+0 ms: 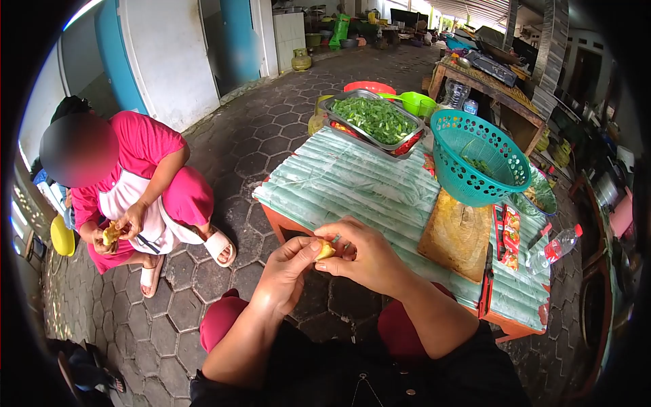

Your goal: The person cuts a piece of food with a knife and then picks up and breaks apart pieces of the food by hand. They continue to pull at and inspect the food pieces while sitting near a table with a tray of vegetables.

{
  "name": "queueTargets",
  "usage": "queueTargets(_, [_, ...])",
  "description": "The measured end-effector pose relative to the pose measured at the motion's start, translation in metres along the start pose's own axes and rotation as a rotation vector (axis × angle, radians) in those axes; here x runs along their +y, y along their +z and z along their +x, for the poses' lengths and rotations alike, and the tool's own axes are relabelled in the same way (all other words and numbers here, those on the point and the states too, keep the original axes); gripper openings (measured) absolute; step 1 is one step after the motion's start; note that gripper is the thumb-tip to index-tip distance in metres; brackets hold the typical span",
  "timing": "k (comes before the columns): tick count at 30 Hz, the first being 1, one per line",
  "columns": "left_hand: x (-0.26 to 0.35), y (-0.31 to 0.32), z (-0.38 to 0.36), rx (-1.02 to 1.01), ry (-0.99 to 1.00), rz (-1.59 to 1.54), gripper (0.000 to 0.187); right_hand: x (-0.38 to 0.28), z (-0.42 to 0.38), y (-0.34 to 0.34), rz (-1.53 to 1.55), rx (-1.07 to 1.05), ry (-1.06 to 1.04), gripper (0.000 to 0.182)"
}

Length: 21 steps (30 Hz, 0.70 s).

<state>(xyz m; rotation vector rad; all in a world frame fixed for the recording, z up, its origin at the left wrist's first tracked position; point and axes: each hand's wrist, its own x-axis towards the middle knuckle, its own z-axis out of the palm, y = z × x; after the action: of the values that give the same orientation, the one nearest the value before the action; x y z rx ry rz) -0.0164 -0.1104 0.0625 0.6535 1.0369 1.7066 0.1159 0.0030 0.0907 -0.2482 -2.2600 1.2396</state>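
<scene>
Left hand point(285, 275) and right hand point(363, 258) both clenched on small yellow piece point(325, 251), pinched in shared grip. Desk point(352, 183) just beyond grip; cutting board point(458, 234) right of it; teal basket point(478, 159) farther off.

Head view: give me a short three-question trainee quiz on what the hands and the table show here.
1. True or false: both hands, the left hand and the right hand, hold the small yellow piece between them.
2. What fills the metal tray at the far end of the table?
A. chopped greens
B. peeled eggs
C. rice
3. Fill in: the teal basket stands just beyond the wooden ______.

Key
1. True. The fingers of both hands meet on it.
2. A. The chopped greens are heaped in it.
3. cutting board.
</scene>
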Motion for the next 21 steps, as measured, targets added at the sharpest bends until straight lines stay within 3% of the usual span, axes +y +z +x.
queueTargets(3, [-0.006, -0.005, 0.002, -0.007, 0.059, 0.098, 0.031, 0.003, 0.000, 0.001, -0.029, 0.008, -0.024, 0.033])
queueTargets(9, [-0.004, -0.002, 0.000, -0.076, 0.032, 0.001, 0.035, 0.011, 0.001, 0.002, 0.039, 0.112, -0.077, 0.023])
queueTargets(11, [-0.006, -0.001, 0.001, -0.090, 0.109, -0.005, 0.032, 0.009, 0.001, 0.000, 0.189, 0.045, 0.115, 0.024])
queueTargets(12, [-0.009, -0.002, 0.002, -0.099, 0.121, -0.009, 0.031, 0.021, 0.002, 0.001, 0.216, 0.038, 0.089, 0.024])
queueTargets(14, [-0.011, -0.006, 0.007, -0.106, 0.139, -0.015, 0.029, -0.001, 0.003, -0.001, 0.290, 0.012, 0.219, 0.031])
queueTargets(21, [-0.017, -0.010, 0.006, -0.047, 0.265, 0.044, 0.022, 0.003, 0.001, 0.002, 0.323, -0.109, 0.269, 0.055])
